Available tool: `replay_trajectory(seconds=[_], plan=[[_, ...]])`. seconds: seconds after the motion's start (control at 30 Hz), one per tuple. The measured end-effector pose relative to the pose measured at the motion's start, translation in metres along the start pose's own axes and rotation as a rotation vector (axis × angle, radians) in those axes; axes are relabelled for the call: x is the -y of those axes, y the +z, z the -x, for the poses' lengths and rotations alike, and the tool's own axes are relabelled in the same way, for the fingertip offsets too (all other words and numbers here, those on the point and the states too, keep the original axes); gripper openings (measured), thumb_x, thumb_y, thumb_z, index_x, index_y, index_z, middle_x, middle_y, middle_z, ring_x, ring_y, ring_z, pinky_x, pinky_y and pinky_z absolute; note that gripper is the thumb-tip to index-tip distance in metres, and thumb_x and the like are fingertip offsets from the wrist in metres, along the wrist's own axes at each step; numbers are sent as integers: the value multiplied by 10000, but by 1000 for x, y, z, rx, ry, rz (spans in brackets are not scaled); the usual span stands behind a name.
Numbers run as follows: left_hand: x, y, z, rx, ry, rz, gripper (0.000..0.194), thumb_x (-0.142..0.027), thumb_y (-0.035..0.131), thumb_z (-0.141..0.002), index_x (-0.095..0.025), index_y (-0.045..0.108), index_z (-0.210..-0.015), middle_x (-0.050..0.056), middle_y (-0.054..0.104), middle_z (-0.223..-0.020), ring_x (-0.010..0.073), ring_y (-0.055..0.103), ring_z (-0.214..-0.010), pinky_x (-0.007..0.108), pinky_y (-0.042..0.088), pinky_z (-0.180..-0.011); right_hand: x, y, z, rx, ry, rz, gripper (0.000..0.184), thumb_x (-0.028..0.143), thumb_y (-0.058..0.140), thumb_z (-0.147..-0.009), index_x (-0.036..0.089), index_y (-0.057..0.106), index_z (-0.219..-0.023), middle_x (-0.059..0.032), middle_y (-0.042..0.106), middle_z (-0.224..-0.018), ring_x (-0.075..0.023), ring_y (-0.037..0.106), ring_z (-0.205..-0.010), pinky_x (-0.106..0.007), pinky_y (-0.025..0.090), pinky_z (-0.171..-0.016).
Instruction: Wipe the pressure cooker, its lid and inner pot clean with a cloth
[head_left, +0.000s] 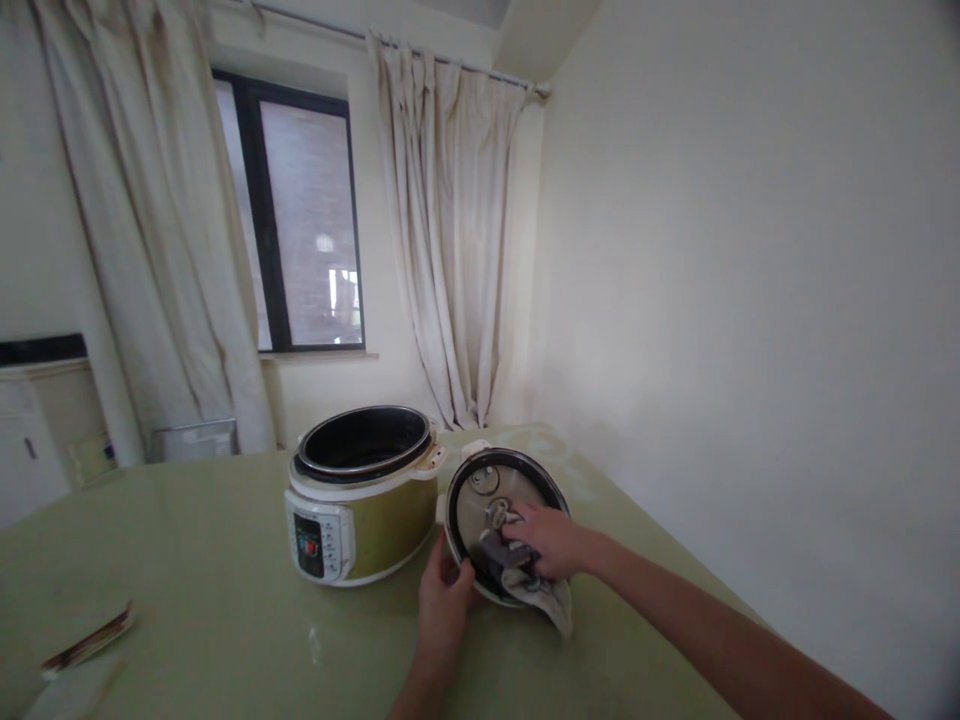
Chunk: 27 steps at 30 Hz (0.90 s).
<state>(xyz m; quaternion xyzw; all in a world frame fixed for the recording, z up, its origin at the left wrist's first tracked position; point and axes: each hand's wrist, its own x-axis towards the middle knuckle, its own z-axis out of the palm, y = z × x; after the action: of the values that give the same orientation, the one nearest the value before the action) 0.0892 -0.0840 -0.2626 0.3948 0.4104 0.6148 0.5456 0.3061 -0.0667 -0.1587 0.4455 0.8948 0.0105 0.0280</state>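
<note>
An electric pressure cooker (360,505) stands open on the green table (187,620), its dark inner pot showing. Its round lid (487,490) is propped on edge beside it, with the metal underside facing me. My left hand (444,600) grips the lid's lower left rim and steadies it. My right hand (551,540) presses a grey cloth (525,580) against the inside of the lid, fingers closed on it. Part of the cloth hangs below the lid's edge.
A flat packet or booklet (90,640) lies at the table's near left edge. A plain wall runs close along the right. Behind the table are a window (300,220), pale curtains (450,230) and a clear bin (195,438).
</note>
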Motion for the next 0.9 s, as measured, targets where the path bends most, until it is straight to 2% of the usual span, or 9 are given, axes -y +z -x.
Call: replay_trajectory(seconds=[0.1,0.2,0.3,0.43,0.57,0.67,0.77,0.83,0.9], plan=[[-1,3,-1,0,-65,46,964,-363,842,-639,-151,516,-1521,168,770,-1229,311,767,-1008,374,641,-760,-22,-11,6,23,72,114,508,248,731,-768,289,666,-1270,-127,585,-1271,-336,594,-1100,-461,495,-909],[-1,5,1,-14,-65,22,991,-387,853,-631,-155,513,-1532,156,791,-1157,299,772,-951,359,639,-720,-31,-29,-8,-50,127,215,438,202,719,-815,288,695,-1244,-139,596,-1325,-353,558,-1177,-475,479,-938],[0,4,2,0,-17,-30,953,-435,839,-663,-146,540,-1521,146,801,-1110,294,769,-929,348,632,-718,-30,-51,-33,-185,179,253,332,118,648,-877,252,723,-1172,-136,632,-1292,-339,541,-1196,-475,444,-978],[4,2,1,23,16,-69,953,-444,801,-686,-96,525,-1529,171,785,-1168,299,759,-963,348,625,-759,-18,-68,-67,-295,197,262,379,68,591,-899,211,679,-1238,-144,632,-1293,-349,515,-1231,-488,418,-1014],[7,1,0,38,16,-71,922,-422,786,-692,-124,535,-1527,160,781,-1194,303,758,-969,355,620,-770,6,-63,-92,-296,150,228,441,238,721,-864,238,635,-1296,-143,610,-1333,-358,506,-1255,-475,459,-1011],[8,3,-1,24,46,-50,861,-424,790,-684,-149,595,-1477,150,784,-1186,303,756,-987,359,617,-798,26,-50,-96,-291,60,157,445,324,729,-858,197,639,-1274,-168,597,-1328,-363,508,-1256,-491,446,-1050],[8,4,-1,8,37,-37,867,-451,800,-657,-126,622,-1440,155,797,-1117,297,764,-927,359,619,-791,40,-35,-88,-280,-23,11,477,340,740,-816,197,639,-1260,-142,615,-1290,-328,544,-1220,-442,445,-1051],[7,3,-2,1,37,-39,863,-452,806,-644,-121,635,-1422,153,800,-1102,298,767,-931,363,621,-814,43,-25,-77,-254,-24,-108,531,338,746,-780,208,628,-1280,-115,643,-1255,-298,590,-1162,-396,469,-1005],[5,1,-2,10,56,-40,825,-433,808,-653,-130,651,-1405,153,797,-1133,306,765,-985,369,618,-854,38,-18,-63,-188,3,-175,489,320,741,-758,209,663,-1229,-92,687,-1177,-276,641,-1081,-361,490,-951]])
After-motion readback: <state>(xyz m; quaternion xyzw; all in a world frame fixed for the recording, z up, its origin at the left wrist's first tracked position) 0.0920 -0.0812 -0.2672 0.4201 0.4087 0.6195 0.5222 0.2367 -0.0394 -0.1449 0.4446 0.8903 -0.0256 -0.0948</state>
